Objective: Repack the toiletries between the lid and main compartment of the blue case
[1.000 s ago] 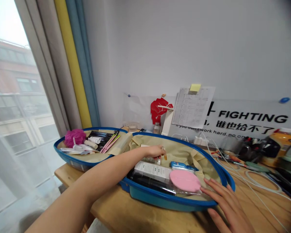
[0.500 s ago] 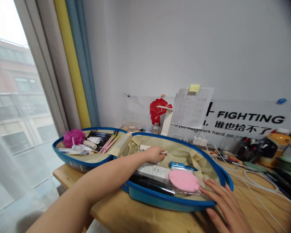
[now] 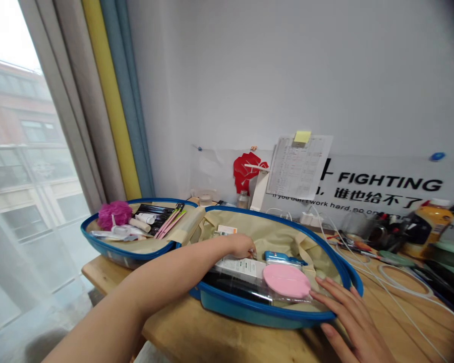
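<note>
Blue trim edges the open travel case (image 3: pixel 265 316), which lies on the wooden table (image 3: pixel 227 343) with its two halves side by side. My left hand (image 3: pixel 241 246) reaches across the near rim into the right-hand half, and its fingers (image 3: pixel 250 250) curl down together among the small items. A small object shows at the fingertips, but the view is poor there, so I cannot tell whether they are clamped on it. Just below that hand sits a white box in clear wrap (image 3: pixel 239 267), with a dark bottle (image 3: pixel 234 288) along the near wall. A pink silicone pad (image 3: pixel 286 281) lies beside a blue-and-white packet (image 3: pixel 280 258). My right hand (image 3: pixel 350 318) rests at the case's near right edge, fingers (image 3: pixel 335 297) spread apart and lying over the rim, just beside the pad. Beige lining (image 3: pixel 268 237) gives open room along the far wall. The other half holds a pink bath puff (image 3: pixel 112 214) and slim pink packets (image 3: pixel 170 222). White cables (image 3: pixel 397 297) run across the table just right of the case.
</note>
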Available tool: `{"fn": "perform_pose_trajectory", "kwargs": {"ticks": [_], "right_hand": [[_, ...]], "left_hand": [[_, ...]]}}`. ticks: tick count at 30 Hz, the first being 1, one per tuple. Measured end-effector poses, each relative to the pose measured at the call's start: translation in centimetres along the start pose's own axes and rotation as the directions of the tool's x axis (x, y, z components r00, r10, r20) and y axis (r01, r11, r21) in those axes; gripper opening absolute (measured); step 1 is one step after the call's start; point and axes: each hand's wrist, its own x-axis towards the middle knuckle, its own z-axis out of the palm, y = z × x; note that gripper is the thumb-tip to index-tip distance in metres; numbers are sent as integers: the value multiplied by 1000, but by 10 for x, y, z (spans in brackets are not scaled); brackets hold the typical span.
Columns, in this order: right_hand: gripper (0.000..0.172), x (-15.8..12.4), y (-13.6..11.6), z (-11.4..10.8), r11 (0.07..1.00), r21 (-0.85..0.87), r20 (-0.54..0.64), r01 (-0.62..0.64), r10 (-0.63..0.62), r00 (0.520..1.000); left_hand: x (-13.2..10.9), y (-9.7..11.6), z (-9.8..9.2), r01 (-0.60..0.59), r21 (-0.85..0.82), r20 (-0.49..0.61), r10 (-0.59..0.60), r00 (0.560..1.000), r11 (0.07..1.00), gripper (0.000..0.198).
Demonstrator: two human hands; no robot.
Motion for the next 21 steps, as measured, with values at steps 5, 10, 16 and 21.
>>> {"fn": "perform_pose_trajectory", "kwargs": {"ticks": [5,10,16,21], "right_hand": [[38,1,0,-1,1000,-12,-4,24,-24,1000],[38,3,-1,-2,1000,-9,-2,24,-24,1000],[39,4,-1,-1,1000,-5,3,14,-14,1000],[40,1,-1,-2,1000,-5,18,0,0,1000]], "left_hand": [[-9,3,-7,28,-36,42,-27,999,999,28],[-18,5,-13,73,-139,47,-67,997,988,29],[-18,5,-16,151,-304,-60,-177,982,941,28],[-16,6,-18,164,-522,-131,-269,954,837,37]]}}
